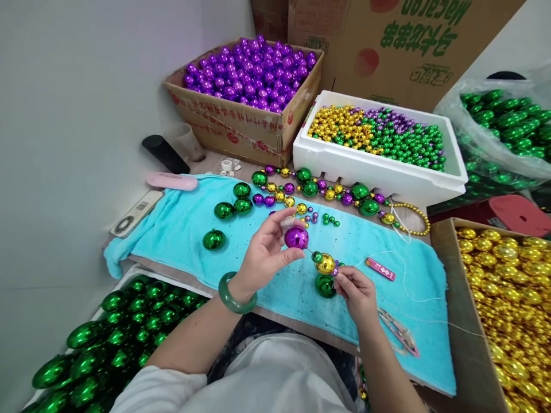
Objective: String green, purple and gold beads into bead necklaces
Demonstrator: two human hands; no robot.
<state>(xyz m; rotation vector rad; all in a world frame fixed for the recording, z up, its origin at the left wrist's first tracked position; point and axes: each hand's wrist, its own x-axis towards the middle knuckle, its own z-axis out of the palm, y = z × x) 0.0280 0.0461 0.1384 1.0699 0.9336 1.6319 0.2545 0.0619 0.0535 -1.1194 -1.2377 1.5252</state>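
Observation:
A large shiny purple bead is pinched between the fingers and thumb of my left hand. A thin needle or wire shows between it and a small green bead. My right hand is closed at the small purple beads of the strand, beside a large gold bead. Just below sits a big green bead; whether it is on the strand I cannot tell. Loose green beads lie on the turquoise towel left of my left hand.
A finished-looking bead garland lies along the towel's back edge. Behind stand a carton of purple beads and a white foam box of small mixed beads. Scissors and a pink packet are at right, near a gold-bead carton.

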